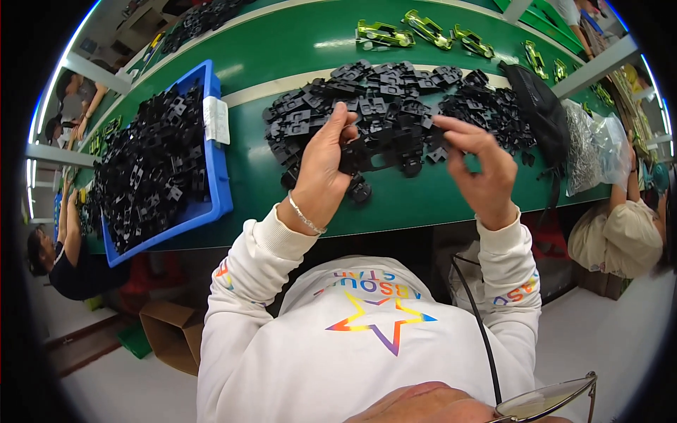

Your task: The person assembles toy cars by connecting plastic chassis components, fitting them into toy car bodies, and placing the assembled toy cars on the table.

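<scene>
My left hand [321,169] is closed round a black plastic chassis [381,161] with round wheels at its ends, held level above the near edge of the green table. The thumb points up, and the fingers behind the part are mostly hidden. To its right, my right hand [483,166] is raised with the index finger stretched toward the chassis and the thumb apart from it. Nothing plainly shows between those fingertips. Beyond both hands lies a heap of black plastic parts [384,81], and farther right a heap of smaller black pieces [486,109].
A blue crate [220,176] full of black parts stands at left. Shiny green toy car bodies [427,28] lie on the far green belt [296,46]. At right are a black bag [536,106] and a clear bag of small metal pieces [589,151]. Other people sit at both sides.
</scene>
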`<state>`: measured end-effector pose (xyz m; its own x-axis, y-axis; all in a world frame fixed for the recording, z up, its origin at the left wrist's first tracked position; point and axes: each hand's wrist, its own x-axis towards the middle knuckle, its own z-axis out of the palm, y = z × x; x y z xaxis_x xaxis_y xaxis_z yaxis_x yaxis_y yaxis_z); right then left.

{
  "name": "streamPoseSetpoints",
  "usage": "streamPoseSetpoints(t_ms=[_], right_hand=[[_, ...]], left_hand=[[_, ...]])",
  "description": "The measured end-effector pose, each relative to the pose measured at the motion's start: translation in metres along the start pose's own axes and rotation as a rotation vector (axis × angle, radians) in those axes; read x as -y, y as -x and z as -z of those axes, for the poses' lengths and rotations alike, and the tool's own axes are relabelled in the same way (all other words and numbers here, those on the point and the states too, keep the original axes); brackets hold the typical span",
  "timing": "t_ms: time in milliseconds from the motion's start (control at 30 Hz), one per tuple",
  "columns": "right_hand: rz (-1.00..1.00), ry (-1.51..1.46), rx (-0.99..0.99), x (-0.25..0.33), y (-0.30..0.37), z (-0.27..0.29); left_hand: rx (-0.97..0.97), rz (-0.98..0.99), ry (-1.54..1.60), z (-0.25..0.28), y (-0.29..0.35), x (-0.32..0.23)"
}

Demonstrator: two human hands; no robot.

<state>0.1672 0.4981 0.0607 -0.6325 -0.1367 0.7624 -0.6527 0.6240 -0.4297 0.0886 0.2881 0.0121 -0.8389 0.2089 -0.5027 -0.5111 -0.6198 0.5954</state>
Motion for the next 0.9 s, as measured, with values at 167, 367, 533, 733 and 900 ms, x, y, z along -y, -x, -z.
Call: streamPoseSetpoints(t_ms=[167, 367, 533, 733, 900], right_hand=[[0.282, 0.151, 0.239, 0.009, -0.028, -0.012], [0.393, 0.174, 0.303, 0.018, -0.035, -0.018], [0.372, 0.105, 0.453, 0.021, -0.033, -0.022], [0.194, -0.105, 0.462, 0.021, -0.03, -0.019], [0.124, -0.159, 0.392, 0.018, -0.016, -0.023]], left_hand=[[-0.001, -0.011, -0.034, 0.0, 0.012, -0.013], [0.082, 0.018, -0.176, 0.0, 0.018, -0.02], [0.205, 0.054, -0.25, 0.0, 0.015, -0.02], [0.211, 0.099, -0.264, -0.001, 0.012, -0.022], [0.209, 0.044, -0.313, -0.007, 0.019, -0.021]])
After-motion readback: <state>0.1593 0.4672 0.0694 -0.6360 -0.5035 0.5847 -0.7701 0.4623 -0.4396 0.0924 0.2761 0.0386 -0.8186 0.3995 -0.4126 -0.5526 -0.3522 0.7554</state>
